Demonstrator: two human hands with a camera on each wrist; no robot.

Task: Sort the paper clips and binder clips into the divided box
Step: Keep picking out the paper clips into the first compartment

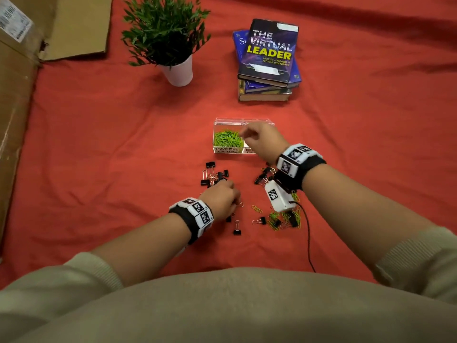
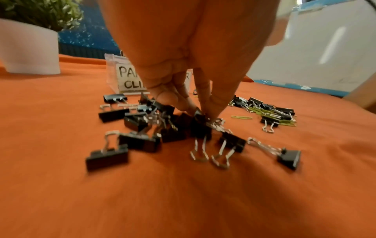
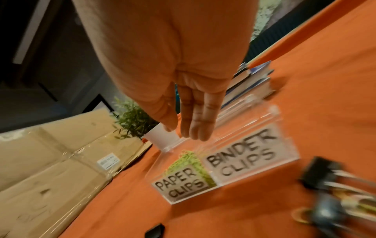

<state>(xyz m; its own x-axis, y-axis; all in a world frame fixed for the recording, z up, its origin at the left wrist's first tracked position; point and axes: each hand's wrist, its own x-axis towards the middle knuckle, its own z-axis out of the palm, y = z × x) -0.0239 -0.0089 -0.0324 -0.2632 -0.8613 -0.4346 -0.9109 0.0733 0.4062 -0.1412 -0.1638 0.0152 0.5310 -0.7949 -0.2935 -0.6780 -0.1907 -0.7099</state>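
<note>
A clear divided box (image 1: pixel 228 150) stands mid-cloth, labelled PAPER CLIPS and BINDER CLIPS (image 3: pixel 250 154). Green paper clips (image 1: pixel 227 139) fill its left compartment. My right hand (image 3: pixel 183 132) hovers just above the box with straight fingers and holds nothing. My left hand (image 2: pixel 198 111) reaches down into a heap of black binder clips (image 2: pixel 142 138) in front of the box, thumb and fingers pinching one black binder clip (image 2: pixel 200 118). To the right lies a mixed pile of binder clips and green paper clips (image 1: pixel 284 219). The inside of the right compartment is hidden by my right hand (image 1: pixel 247 136).
A potted plant (image 1: pixel 179 70) and a stack of books (image 1: pixel 268 63) stand behind the box. Flattened cardboard (image 1: pixel 17 95) lies along the left edge of the red cloth. A black cable (image 1: pixel 308 243) runs from the right wrist toward my body.
</note>
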